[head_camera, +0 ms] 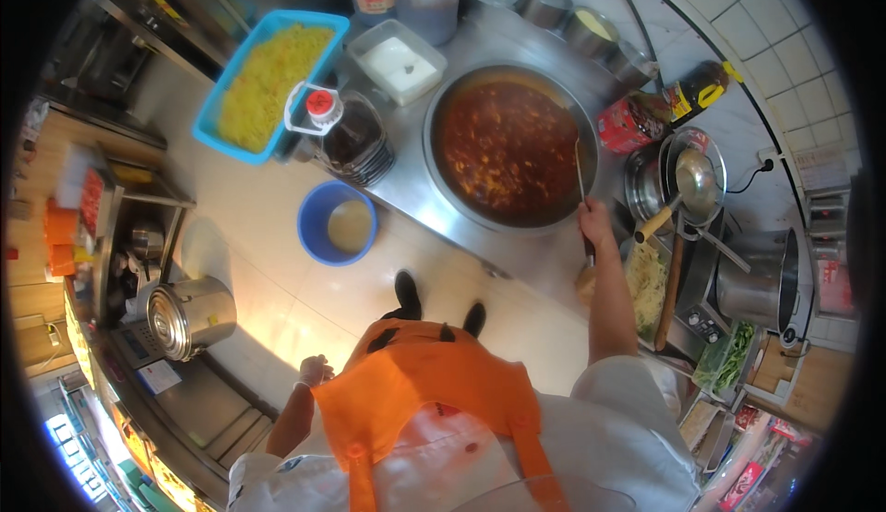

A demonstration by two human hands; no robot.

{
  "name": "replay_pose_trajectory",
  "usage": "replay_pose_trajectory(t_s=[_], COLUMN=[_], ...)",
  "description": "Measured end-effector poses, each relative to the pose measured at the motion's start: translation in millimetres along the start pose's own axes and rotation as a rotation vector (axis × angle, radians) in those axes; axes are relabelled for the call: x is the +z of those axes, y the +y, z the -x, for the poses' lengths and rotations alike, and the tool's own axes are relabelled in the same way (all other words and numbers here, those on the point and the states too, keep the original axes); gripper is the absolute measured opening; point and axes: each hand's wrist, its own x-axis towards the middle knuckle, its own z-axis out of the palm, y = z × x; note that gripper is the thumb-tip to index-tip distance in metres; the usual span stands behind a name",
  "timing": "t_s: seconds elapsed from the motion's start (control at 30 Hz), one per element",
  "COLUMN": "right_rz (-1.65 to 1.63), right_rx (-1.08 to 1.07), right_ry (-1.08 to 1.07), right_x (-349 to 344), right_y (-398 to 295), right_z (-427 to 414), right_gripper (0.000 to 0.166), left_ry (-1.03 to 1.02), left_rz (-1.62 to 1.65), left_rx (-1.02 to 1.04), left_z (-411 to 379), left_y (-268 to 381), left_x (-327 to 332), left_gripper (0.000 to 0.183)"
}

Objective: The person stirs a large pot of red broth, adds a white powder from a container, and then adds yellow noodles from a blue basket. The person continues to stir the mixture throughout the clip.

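Note:
My right hand (597,222) grips the handle of a metal ladle (580,166) at the right rim of a large steel pot. The ladle's lower end is hidden in the dark red sauce (509,145) that fills much of the pot (430,166). My left hand (315,371) hangs beside the orange apron, away from the counter; its fingers are partly curled, and I cannot tell whether it holds anything. Left of the pot stand a white-filled plastic container (398,65) and a large dark bottle with a red cap (356,138).
A turquoise tray (201,131) of yellow shredded food juts over the counter's left end. On the floor sits a blue bucket (304,224). Strainers (695,176), a wooden rolling pin (668,297) and a tall steel pot (751,280) are at the right. A lidded steel pot (201,318) stands left.

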Motion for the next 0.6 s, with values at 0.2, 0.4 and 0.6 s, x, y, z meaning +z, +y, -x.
replay_pose_trajectory(t_s=[0.2, 0.4, 0.6], right_rz=[-0.071, -0.322, -0.429], right_rx=[0.107, 0.101, 0.128], right_ry=[-0.088, -0.292, -0.323], right_x=[44, 64, 76], right_y=[32, -28, -72], right_z=[7, 34, 51], right_gripper=[0.029, 0.025, 0.023], left_ry=[0.028, 0.063, 0.015], left_rz=[0.023, 0.409, 0.316], left_rx=[0.043, -0.221, -0.177], left_z=[-7, -18, -20], left_y=[14, 28, 39], left_x=[0, 14, 17], left_gripper=[0.023, 0.018, 0.016])
